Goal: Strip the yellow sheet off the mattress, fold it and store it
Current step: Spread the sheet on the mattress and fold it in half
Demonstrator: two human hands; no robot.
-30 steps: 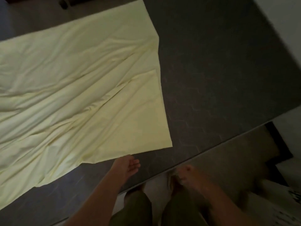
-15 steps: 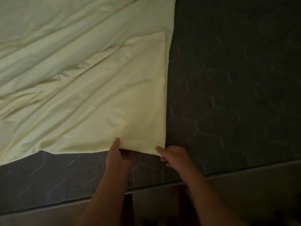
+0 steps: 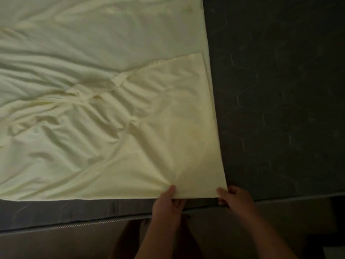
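Observation:
The pale yellow sheet (image 3: 97,113) lies rumpled over the left and middle of the dark grey mattress (image 3: 280,94), doubled over with a folded flap on top and a straight right edge. Both my hands hold its near edge by the near right corner. My left hand (image 3: 168,204) pinches the edge with the thumb on top of the cloth. About a hand's width to the right, my right hand (image 3: 233,199) pinches the corner itself, thumb on top. The fingers beneath the cloth are hidden.
The mattress's near edge (image 3: 74,210) with its piping runs across the bottom. Bare hexagon-quilted mattress fills the right side. Below the edge is the dark bed side and floor, too dim for detail.
My hands came up from below the mattress edge, took the sheet's near right corner and drew it toward the near edge. The sheet now bunches more in the middle.

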